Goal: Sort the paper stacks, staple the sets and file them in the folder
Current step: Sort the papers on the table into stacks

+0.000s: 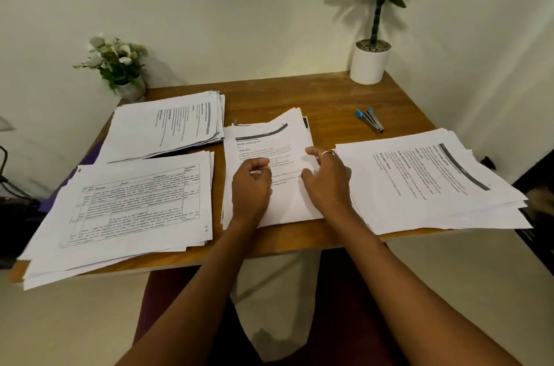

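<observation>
Four stacks of printed paper lie on the wooden table. The middle stack is right in front of me. My left hand rests on its top sheet with fingers curled and thumb tucked against them; I see nothing held in it. My right hand, a ring on one finger, grips the right edge of that stack's top sheets between thumb and fingers. A table-printed stack lies front left, another stack back left, and a fanned stack to the right. A blue-tipped stapler lies behind the right stack. A purple folder peeks out under the left stacks.
A white pot with a tall green plant stands at the back right corner. A small pot of white flowers stands at the back left. The front-left and right stacks hang over the table's edges. Dark objects sit off the table on both sides.
</observation>
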Available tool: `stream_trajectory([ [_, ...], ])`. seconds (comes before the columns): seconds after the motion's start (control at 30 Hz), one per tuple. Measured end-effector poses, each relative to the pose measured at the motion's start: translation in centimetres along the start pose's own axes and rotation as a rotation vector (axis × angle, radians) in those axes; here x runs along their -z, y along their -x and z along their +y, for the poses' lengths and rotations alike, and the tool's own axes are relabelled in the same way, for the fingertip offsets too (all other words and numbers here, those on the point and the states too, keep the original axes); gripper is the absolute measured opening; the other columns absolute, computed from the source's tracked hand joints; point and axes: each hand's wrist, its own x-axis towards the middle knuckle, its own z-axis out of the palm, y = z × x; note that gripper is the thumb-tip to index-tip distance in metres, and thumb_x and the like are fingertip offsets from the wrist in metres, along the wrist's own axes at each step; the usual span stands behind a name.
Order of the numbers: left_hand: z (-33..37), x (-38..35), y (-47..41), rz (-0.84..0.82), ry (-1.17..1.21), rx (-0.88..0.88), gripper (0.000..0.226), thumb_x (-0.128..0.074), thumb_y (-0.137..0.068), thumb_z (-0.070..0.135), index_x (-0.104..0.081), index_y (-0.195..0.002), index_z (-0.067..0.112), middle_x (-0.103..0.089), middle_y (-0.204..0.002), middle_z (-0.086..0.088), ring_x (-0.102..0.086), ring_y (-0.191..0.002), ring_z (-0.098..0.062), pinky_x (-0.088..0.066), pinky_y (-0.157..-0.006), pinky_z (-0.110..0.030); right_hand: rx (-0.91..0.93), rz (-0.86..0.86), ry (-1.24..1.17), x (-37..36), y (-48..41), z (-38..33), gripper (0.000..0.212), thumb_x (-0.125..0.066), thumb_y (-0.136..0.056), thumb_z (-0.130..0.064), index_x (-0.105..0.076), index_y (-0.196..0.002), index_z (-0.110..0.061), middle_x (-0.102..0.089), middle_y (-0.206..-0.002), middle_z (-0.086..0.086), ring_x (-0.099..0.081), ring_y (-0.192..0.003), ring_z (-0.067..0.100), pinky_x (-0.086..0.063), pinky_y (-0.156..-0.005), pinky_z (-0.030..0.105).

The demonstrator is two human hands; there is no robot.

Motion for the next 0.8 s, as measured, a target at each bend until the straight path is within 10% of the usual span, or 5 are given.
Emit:
stream_trajectory([
  [0.27, -0.1, -0.1, 0.0, 0.021, 0.022, -0.017, 0.017, -0.063, -0.099, 0.019, -0.065, -0.116, 0.021, -0.068, -0.122, 0.001, -0.068, -0.103, -0.023, -0.063, -0.082, -0.035, -0.108, -0.111, -0.145, 1.7, -0.8, -1.3, 0.049, -0.083, -0.084, -0.024, -0.057, -0.126, -0.022, -0.064, -0.133, 0.003, -0.065, -0.116, 0.022, -0.047, -0.083, 0.019],
  [0.4, 0.4, 0.2, 0.6, 0.034, 0.041, -0.095, 0.016, -0.063, -0.099, 0.014, -0.066, -0.115, 0.014, -0.067, -0.124, -0.003, -0.064, -0.113, -0.019, -0.056, -0.08, -0.013, -0.154, -0.141, -0.13, 2.4, -1.3, -0.8, 0.026, -0.08, -0.086, -0.031, -0.062, -0.098, -0.017, -0.067, -0.104, -0.002, -0.064, -0.08, 0.009, -0.042, -0.059, 0.013],
  [0.67, 1.3, 1.6, 0.9, 0.093, -0.003, -0.205, 0.01, -0.062, -0.099, 0.01, -0.065, -0.109, 0.012, -0.061, -0.106, 0.014, -0.058, -0.098, 0.013, -0.049, -0.075, -0.006, -0.155, -0.113, -0.171, 3.2, -1.5, 0.0, 0.043, -0.072, -0.094, -0.028, -0.06, -0.133, -0.012, -0.064, -0.136, 0.004, -0.062, -0.122, 0.025, -0.045, -0.085, 0.026],
  [0.8, 1.8, 1.6, 1.2, 0.081, -0.026, -0.185, 0.013, -0.062, -0.098, 0.01, -0.065, -0.109, 0.016, -0.062, -0.112, 0.009, -0.06, -0.099, 0.001, -0.05, -0.076, -0.007, -0.162, -0.023, -0.228, 3.2, -1.5, -0.3, 0.023, -0.068, -0.097, -0.028, -0.06, -0.115, -0.016, -0.067, -0.121, 0.0, -0.065, -0.107, 0.017, -0.044, -0.077, 0.015],
])
